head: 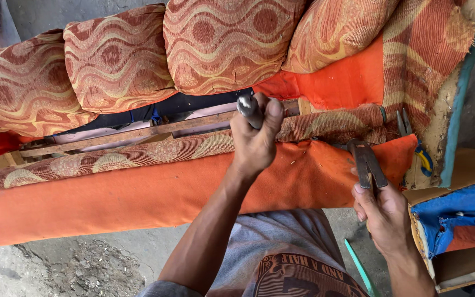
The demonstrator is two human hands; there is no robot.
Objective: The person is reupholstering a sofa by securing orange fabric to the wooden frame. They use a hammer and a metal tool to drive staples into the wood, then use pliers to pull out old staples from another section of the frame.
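1. Gripping a dark metal tool (247, 109) in a clenched fist, the left hand (255, 140) holds it upright against the patterned fabric strip (138, 157) where that strip meets the wooden frame rail (127, 133) of the sofa; judging by the angle, the tip is set where cloth is fastened to wood.
2. The right hand (384, 217) is closed around the handle of a claw hammer (366, 162), its head lying on the orange upholstery (138, 201) just right of the left hand, kept near the other tool.
3. The sofa lies tipped, so the rail and the dark lining behind it are exposed; 4 patterned cushions (221, 44) press together above the rail.
4. A pair of pliers with yellow and blue grips (413, 143) rests at the torn right end of the sofa, within reach of the right hand.
5. Blue cloth (457, 212) covers another frame at the right edge, cut off by the picture.
6. The tool's tip is hidden by the fist, so its kind cannot be told. The hammer's handle is hidden within the right hand. A thin green strip (358, 267) below is hard to identify.
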